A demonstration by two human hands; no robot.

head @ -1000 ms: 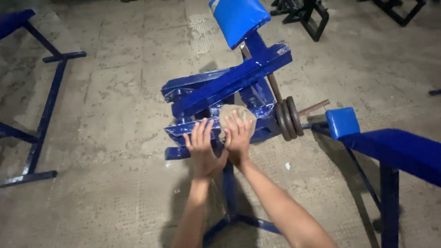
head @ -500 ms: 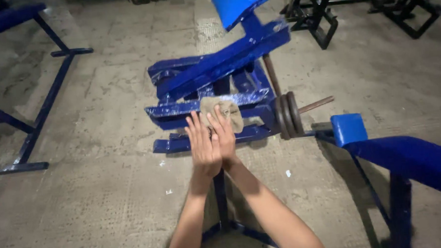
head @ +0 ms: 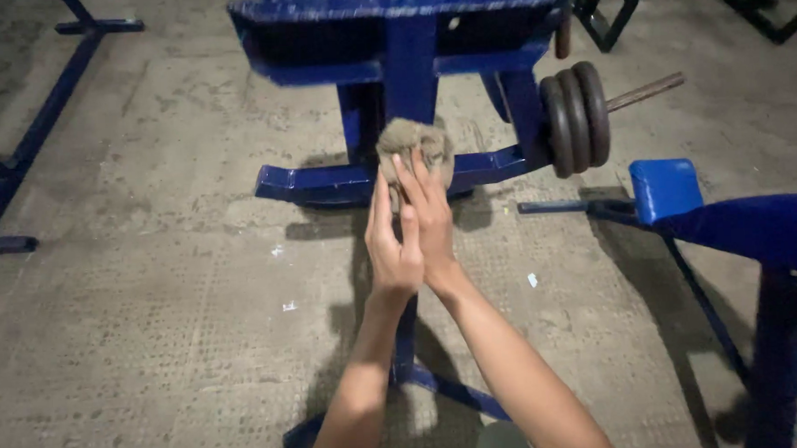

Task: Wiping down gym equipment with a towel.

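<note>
Grey-brown rag (head: pixel 413 148) sits pinned under your flat right hand (head: pixel 429 223) against the blue frame (head: pixel 326 181) (left hand (head: pixel 390 246), open, braces alongside), presumably for wiping pressure.

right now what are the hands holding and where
A grey-brown rag, pressed by the right hand's fingers at its lower edge; the left hand rests alongside.

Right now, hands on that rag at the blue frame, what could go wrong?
1. Both hands press the rag against the frame's lower bar; a slip could drive the fingers into its edges.
2. The plates hang on a bare rod just right of the hands; no collar shows, so jolting the frame might slide them off.
</note>
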